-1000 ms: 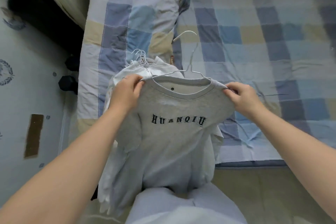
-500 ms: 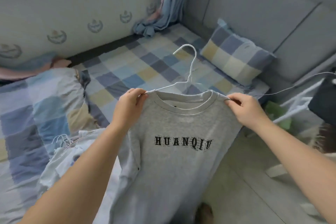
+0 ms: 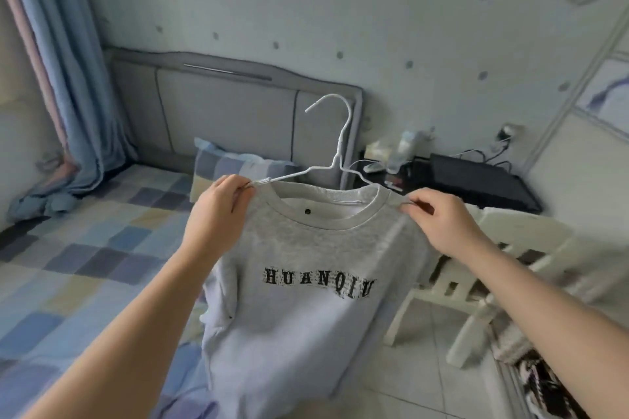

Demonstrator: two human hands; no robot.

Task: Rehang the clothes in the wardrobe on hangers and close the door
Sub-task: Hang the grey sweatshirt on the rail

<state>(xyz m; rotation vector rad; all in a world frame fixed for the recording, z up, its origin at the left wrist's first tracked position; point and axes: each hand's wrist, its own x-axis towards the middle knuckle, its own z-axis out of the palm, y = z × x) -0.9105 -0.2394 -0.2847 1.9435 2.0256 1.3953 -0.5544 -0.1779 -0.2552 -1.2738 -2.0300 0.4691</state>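
A grey sweatshirt [image 3: 306,316] with black "HUANQIU" lettering hangs in front of me on a white wire hanger [image 3: 340,143], whose hook points up. My left hand [image 3: 218,214] pinches the sweatshirt's left shoulder together with the hanger arm. My right hand [image 3: 439,224] pinches the right shoulder and the other hanger arm. The garment hangs straight down, held up in the air beside the bed. No wardrobe interior is in view.
A bed with a checked cover [image 3: 68,265] and pillow [image 3: 231,167] lies at left against a grey headboard [image 3: 221,105]. A dark bedside table [image 3: 476,180] with small items stands behind. A white plastic chair [image 3: 493,265] is at right. A panelled door edge [image 3: 595,95] shows far right.
My view has swung right, from the bed top to the headboard and bedside table. Both hands have kept their hold and lifted the sweatshirt off the pile of clothes.
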